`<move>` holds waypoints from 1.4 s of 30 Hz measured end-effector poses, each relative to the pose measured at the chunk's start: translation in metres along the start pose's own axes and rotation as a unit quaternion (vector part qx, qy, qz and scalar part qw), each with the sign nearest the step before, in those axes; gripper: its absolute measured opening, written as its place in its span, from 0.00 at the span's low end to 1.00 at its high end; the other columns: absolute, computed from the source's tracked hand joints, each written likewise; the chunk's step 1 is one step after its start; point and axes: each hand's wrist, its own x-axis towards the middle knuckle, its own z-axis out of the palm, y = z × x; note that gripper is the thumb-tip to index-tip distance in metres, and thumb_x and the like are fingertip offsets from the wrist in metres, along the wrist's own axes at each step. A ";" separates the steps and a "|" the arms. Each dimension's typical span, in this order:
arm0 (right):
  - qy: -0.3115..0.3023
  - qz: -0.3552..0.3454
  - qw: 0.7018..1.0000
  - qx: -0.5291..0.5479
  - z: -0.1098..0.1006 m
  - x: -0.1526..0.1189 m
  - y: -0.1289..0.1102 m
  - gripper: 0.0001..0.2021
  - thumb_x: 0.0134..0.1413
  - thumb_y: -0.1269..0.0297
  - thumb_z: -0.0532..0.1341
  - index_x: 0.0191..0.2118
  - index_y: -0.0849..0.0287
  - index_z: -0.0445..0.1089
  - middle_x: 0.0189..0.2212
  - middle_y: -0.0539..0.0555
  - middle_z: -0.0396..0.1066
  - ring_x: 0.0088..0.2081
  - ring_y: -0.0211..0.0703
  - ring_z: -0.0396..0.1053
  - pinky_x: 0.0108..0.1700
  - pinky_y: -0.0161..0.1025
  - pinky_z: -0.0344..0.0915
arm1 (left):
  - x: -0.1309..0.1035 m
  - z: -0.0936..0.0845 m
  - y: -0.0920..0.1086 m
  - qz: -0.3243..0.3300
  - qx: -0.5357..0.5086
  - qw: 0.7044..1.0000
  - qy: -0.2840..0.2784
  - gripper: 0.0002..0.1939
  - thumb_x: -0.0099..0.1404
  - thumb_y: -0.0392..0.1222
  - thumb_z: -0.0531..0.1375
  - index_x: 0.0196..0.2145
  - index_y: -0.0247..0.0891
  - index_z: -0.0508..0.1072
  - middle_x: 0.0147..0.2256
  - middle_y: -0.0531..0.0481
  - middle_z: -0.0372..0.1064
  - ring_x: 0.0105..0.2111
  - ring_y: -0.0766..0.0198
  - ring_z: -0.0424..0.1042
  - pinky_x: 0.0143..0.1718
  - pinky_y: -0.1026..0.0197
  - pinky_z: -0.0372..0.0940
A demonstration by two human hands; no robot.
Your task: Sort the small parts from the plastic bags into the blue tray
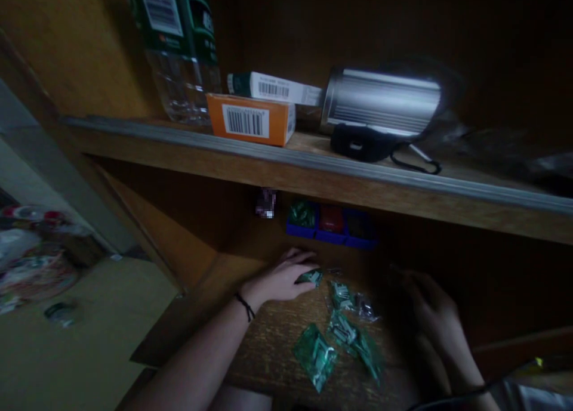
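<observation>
My left hand (289, 275), with a dark cord at the wrist, is closed around a small green packet (312, 277) just above the wooden lower shelf (268, 339). To its right lie several green plastic packets (316, 354) and a small clear wrapper with dark contents (366, 308). My right hand (432, 306) is in shadow at the right, its fingers pinched together; whatever they may hold is too dark to make out. Behind the hands sits a blue tray (301, 231) with three compartments: green packets in the left one, something red in the middle, dark contents in the right.
Overhead, the upper shelf edge (268, 154) carries a water bottle (185, 83), an orange box (250, 120), a white and green carton (282, 89), a silver cylinder (380, 101) and a black case with a clip (362, 144). A basket (40, 283) stands on the floor at left.
</observation>
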 end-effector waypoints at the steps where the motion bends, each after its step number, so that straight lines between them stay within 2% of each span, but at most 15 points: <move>1: 0.001 0.002 1.000 0.023 0.002 0.010 -0.008 0.22 0.59 0.45 0.57 0.46 0.59 0.75 0.43 0.60 0.79 0.45 0.54 0.76 0.45 0.44 0.70 | 0.000 0.000 0.000 0.006 -0.001 1.000 -0.005 0.23 0.67 0.50 0.62 0.58 0.47 0.71 0.62 0.48 0.64 0.61 0.49 0.59 0.63 0.44 0.55; 3: 0.008 -0.011 0.998 0.059 0.008 0.033 -0.021 0.22 0.59 0.46 0.58 0.46 0.59 0.75 0.44 0.60 0.79 0.46 0.54 0.75 0.47 0.46 0.69 | 0.001 -0.001 0.001 0.015 -0.007 1.000 -0.007 0.25 0.66 0.48 0.64 0.59 0.47 0.70 0.60 0.49 0.68 0.60 0.50 0.61 0.63 0.45 0.54; 7: 0.012 -0.041 0.992 0.116 0.029 0.084 -0.036 0.24 0.61 0.49 0.56 0.52 0.62 0.73 0.45 0.62 0.78 0.46 0.53 0.75 0.50 0.48 0.68 | 0.003 -0.002 0.002 0.001 -0.017 1.000 0.015 0.21 0.65 0.45 0.65 0.56 0.45 0.73 0.52 0.49 0.74 0.55 0.53 0.66 0.60 0.49 0.58; 10: -0.037 -0.065 0.997 0.028 0.046 0.100 -0.037 0.24 0.62 0.53 0.55 0.56 0.63 0.70 0.47 0.63 0.78 0.48 0.55 0.75 0.52 0.51 0.68 | 0.003 -0.002 0.004 -0.038 -0.038 0.998 0.025 0.18 0.65 0.41 0.64 0.53 0.43 0.74 0.51 0.48 0.74 0.54 0.54 0.69 0.59 0.51 0.60; 13: -0.084 -0.122 0.987 -0.062 0.051 0.082 -0.033 0.22 0.62 0.56 0.53 0.56 0.59 0.71 0.50 0.62 0.76 0.51 0.55 0.74 0.55 0.52 0.67 | 0.002 -0.003 0.005 -0.089 -0.102 0.990 0.047 0.19 0.66 0.39 0.62 0.55 0.46 0.71 0.54 0.51 0.73 0.53 0.59 0.71 0.57 0.56 0.63; 16: -0.091 -0.173 0.976 -0.096 0.035 0.042 -0.015 0.21 0.64 0.54 0.51 0.53 0.56 0.73 0.52 0.60 0.75 0.54 0.55 0.72 0.57 0.53 0.67 | 0.005 -0.005 0.001 -0.117 -0.184 0.973 0.082 0.14 0.67 0.38 0.59 0.50 0.45 0.75 0.49 0.54 0.76 0.48 0.62 0.74 0.53 0.60 0.66; 19: -0.060 -0.198 0.971 -0.122 0.009 0.003 0.018 0.20 0.64 0.54 0.52 0.53 0.55 0.73 0.51 0.60 0.74 0.53 0.56 0.72 0.55 0.54 0.69 | 0.013 -0.007 -0.009 -0.147 -0.230 0.956 0.102 0.10 0.65 0.33 0.58 0.36 0.40 0.80 0.39 0.53 0.79 0.40 0.62 0.77 0.46 0.61 0.68; 21: -0.027 -0.206 0.968 -0.143 -0.005 -0.018 0.044 0.20 0.63 0.53 0.52 0.53 0.55 0.73 0.51 0.60 0.75 0.50 0.57 0.74 0.52 0.53 0.72 | 0.020 -0.007 -0.018 -0.173 -0.231 0.947 0.139 0.10 0.62 0.31 0.58 0.33 0.39 0.81 0.36 0.52 0.79 0.37 0.61 0.77 0.42 0.61 0.69; 25: -0.037 -0.229 0.955 -0.182 -0.009 -0.041 0.082 0.20 0.64 0.53 0.53 0.54 0.56 0.73 0.52 0.59 0.76 0.48 0.57 0.77 0.47 0.51 0.76 | 0.042 -0.017 -0.031 -0.187 -0.197 0.932 0.239 0.09 0.62 0.32 0.61 0.34 0.40 0.81 0.39 0.50 0.79 0.41 0.60 0.77 0.47 0.58 0.69; 29: -0.018 -0.259 0.943 -0.207 0.003 -0.045 0.095 0.20 0.64 0.54 0.53 0.53 0.57 0.73 0.49 0.61 0.77 0.46 0.57 0.78 0.45 0.50 0.77 | 0.076 -0.033 -0.036 -0.181 -0.118 0.921 0.324 0.12 0.65 0.34 0.59 0.44 0.41 0.80 0.47 0.48 0.78 0.51 0.57 0.73 0.56 0.53 0.66; 31: 0.001 -0.272 0.939 -0.213 0.007 -0.045 0.097 0.20 0.64 0.55 0.51 0.51 0.58 0.74 0.48 0.62 0.78 0.44 0.56 0.78 0.42 0.48 0.78 | 0.093 -0.035 -0.037 -0.183 -0.038 0.929 0.320 0.16 0.65 0.32 0.58 0.49 0.41 0.78 0.52 0.46 0.75 0.56 0.55 0.69 0.62 0.50 0.60; 34: 0.013 -0.282 0.932 -0.225 0.007 -0.045 0.099 0.19 0.64 0.57 0.51 0.50 0.57 0.75 0.47 0.61 0.78 0.43 0.55 0.78 0.42 0.46 0.77 | 0.115 -0.031 -0.041 -0.199 0.055 0.944 0.259 0.20 0.64 0.30 0.56 0.52 0.38 0.76 0.55 0.41 0.73 0.60 0.51 0.65 0.65 0.47 0.54; 37: 0.009 -0.304 0.920 -0.248 0.005 -0.048 0.101 0.19 0.63 0.60 0.51 0.51 0.59 0.74 0.47 0.61 0.78 0.43 0.54 0.79 0.42 0.45 0.77 | 0.132 -0.024 -0.044 -0.230 0.055 0.949 0.208 0.20 0.64 0.30 0.56 0.53 0.34 0.76 0.52 0.36 0.74 0.60 0.48 0.65 0.65 0.46 0.53; 42: -0.003 -0.329 0.903 -0.275 0.006 -0.048 0.101 0.19 0.62 0.63 0.50 0.50 0.60 0.74 0.47 0.62 0.78 0.43 0.52 0.79 0.42 0.42 0.77 | 0.150 -0.023 -0.045 -0.231 0.021 0.952 0.200 0.20 0.63 0.36 0.61 0.53 0.36 0.75 0.54 0.37 0.73 0.60 0.45 0.64 0.63 0.47 0.54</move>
